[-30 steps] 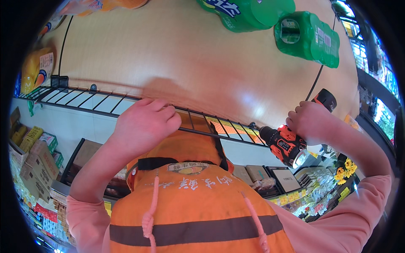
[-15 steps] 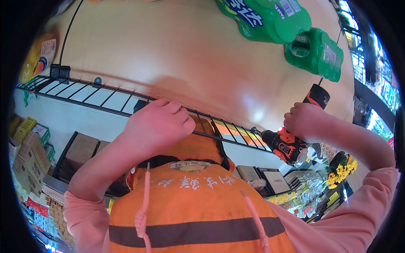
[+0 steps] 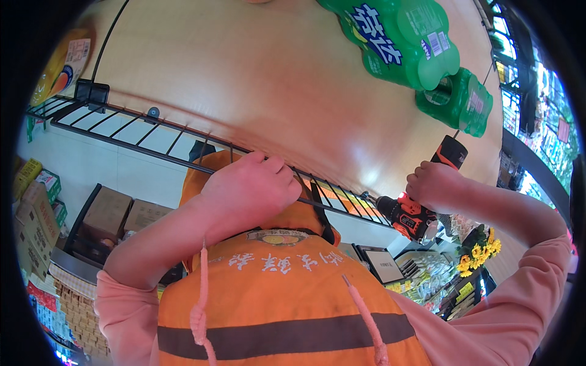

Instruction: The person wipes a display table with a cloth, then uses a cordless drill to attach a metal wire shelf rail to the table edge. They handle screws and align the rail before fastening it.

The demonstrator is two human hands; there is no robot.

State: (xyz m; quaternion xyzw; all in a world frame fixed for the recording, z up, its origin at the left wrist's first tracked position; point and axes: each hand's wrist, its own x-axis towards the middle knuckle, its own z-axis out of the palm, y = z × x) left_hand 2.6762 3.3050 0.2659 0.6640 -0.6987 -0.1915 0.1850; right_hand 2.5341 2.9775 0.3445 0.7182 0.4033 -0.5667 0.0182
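A black wire rail runs along the edge of a light wood-coloured board. My left hand is closed over the rail near its middle, fingers curled round the bars. At the rail's right end, my right hand grips an orange-and-black cordless drill by its handle. A red light glows on the drill. Its chuck points left at a small dark fastener on the rail; whether the bit touches it is hard to tell. Another round fastener shows on the rail's left part.
Green shrink-wrapped bottle packs stand on the board at upper right. A yellow-orange bottle is at far left, by a black bracket. Below are cardboard boxes and yellow flowers.
The view has shifted slightly, so the rail and bottle packs sit lower and the left hand farther right in the picture. Both hands keep their holds on the rail and the drill.
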